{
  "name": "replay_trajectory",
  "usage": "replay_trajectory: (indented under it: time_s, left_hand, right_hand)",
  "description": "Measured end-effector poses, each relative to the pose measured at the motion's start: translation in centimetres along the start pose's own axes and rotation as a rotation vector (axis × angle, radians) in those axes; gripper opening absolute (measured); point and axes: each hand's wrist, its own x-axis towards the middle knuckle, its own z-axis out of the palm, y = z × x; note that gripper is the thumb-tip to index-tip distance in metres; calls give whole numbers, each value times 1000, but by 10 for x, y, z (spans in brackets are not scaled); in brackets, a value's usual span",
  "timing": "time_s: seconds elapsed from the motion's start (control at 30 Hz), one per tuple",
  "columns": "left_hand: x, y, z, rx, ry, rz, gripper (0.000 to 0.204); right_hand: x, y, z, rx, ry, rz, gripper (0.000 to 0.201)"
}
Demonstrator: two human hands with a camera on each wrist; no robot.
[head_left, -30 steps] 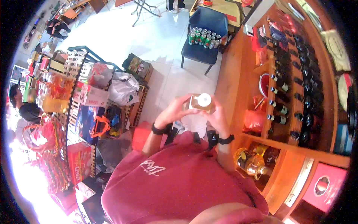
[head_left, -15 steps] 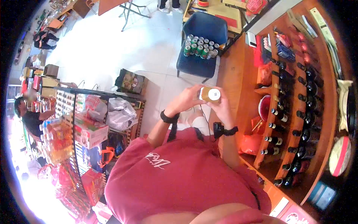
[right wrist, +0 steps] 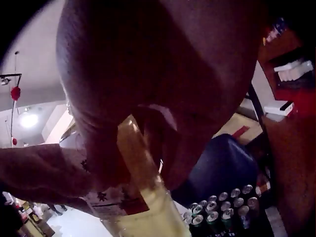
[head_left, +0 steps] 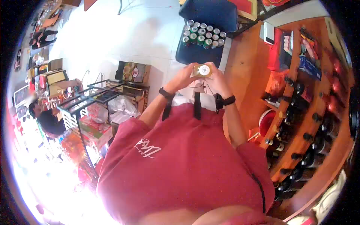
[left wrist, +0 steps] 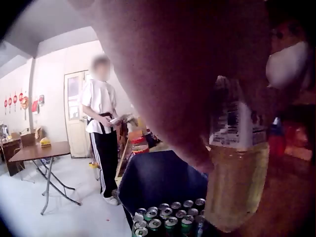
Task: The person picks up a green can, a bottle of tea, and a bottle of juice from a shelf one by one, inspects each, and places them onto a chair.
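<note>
A clear bottle (head_left: 204,70) of pale yellow liquid has its white cap turned up toward the head camera. My left hand (head_left: 185,77) grips it from one side and my right hand (head_left: 219,81) from the other, the fingers curled about its body. In the left wrist view the bottle (left wrist: 236,185) shows a white label with a barcode, partly covered by the hand. The right wrist view shows its clear side (right wrist: 148,197) and a printed part of the label beside the fingers. Beyond the hands, several green cans (head_left: 201,38) stand on a dark blue chair (head_left: 189,56).
To the right runs a wooden rack (head_left: 258,90) holding many dark bottles. Shelving with bags and boxes (head_left: 99,131) stands on the left, a carton (head_left: 133,73) near it. In the left wrist view, a person in white (left wrist: 101,98) stands past the chair, near a folding table (left wrist: 39,150).
Both hands have moved forward with the bottle, toward the chair, and stay gripped on it. The head view has shifted, so the chair and cans look nearer.
</note>
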Motion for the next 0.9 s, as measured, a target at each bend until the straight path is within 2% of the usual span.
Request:
replay_trajectory:
  time_s: [0.07, 0.1, 0.17, 0.3, 0.37, 0.4, 0.5, 0.57, 0.7, 0.77, 0.9]
  left_hand:
    - [34, -29, 11, 53, -9, 15, 51]
    - [48, -54, 22, 75, 43, 116, 50]
    - [79, -77, 34, 57, -31, 0, 53]
    - [115, -133, 64, 78, -30, -180, 50]
    - [122, -169, 84, 65, -11, -232, 50]
    - [122, -193, 94, 55, 0, -206, 50]
    - [116, -254, 119, 23, -49, -329, 53]
    - [115, -287, 128, 54, -93, -348, 55]
    - [112, -338, 146, 46, -145, -487, 48]
    - [113, -355, 155, 66, -158, -532, 43]
    - [129, -388, 165, -5, -61, -518, 38]
  right_hand:
    - [28, 43, -4, -53, 7, 33, 55]
    - [42, 54, -10, -85, -6, 57, 56]
    - [68, 93, -7, -146, 3, 54, 58]
    - [104, 160, 22, -48, 44, 161, 54]
    - [114, 195, 38, -18, 30, 192, 52]
    - [118, 207, 47, 24, 38, 192, 49]
    - [127, 249, 81, -20, 28, 266, 48]
    - [133, 272, 99, -48, -4, 302, 47]
    - [143, 314, 129, -43, -69, 354, 46]
    - [148, 327, 140, -26, -33, 364, 45]
    - [168, 346, 156, -88, 76, 348, 41]
